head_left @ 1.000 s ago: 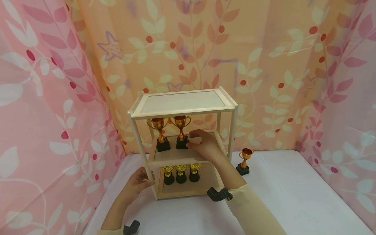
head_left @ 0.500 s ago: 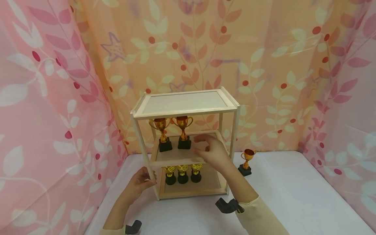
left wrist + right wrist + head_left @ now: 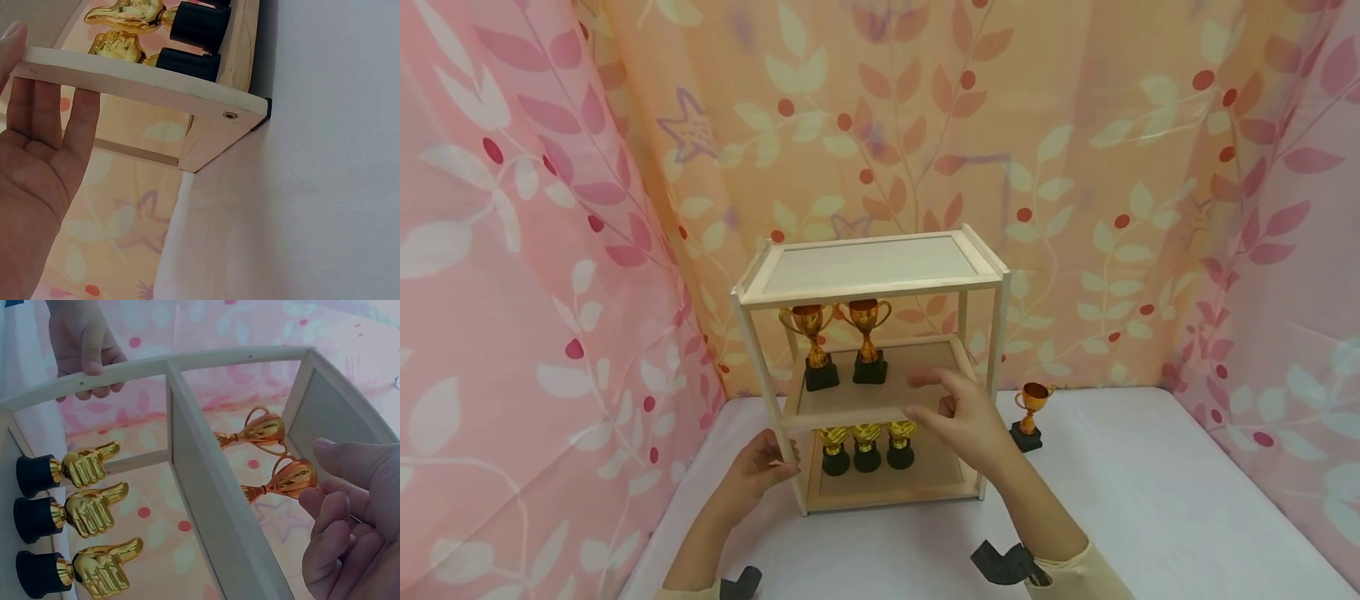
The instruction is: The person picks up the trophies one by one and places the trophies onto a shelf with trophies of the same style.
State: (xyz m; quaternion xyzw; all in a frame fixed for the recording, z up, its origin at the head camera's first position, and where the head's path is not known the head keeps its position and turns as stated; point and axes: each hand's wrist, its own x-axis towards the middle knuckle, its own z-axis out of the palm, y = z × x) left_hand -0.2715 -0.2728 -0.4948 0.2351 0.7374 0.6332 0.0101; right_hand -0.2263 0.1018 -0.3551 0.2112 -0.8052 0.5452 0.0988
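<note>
A three-tier wooden shelf (image 3: 868,287) stands on the white cloth. My left hand (image 3: 754,473) holds its front left post (image 3: 147,81), thumb on one side and fingers on the other. Two gold cup trophies (image 3: 809,337) (image 3: 867,333) with black square bases stand side by side at the left of the middle tier. My right hand (image 3: 964,417), fingers loosely bent and holding nothing, is at the front of that tier, apart from the cups. On the bottom tier, three gold thumbs-up trophies (image 3: 90,515) with round black bases stand in a row.
Another cup trophy (image 3: 1028,417) stands on the white cloth (image 3: 1150,500) to the right of the shelf. Floral curtains (image 3: 1060,150) enclose the back and both sides. The shelf's top panel (image 3: 872,262) overhangs the cups.
My right hand has drawn away from the right-hand cup's base, moving right and toward me. Both cups stay standing on the middle tier. My left hand keeps its hold on the post.
</note>
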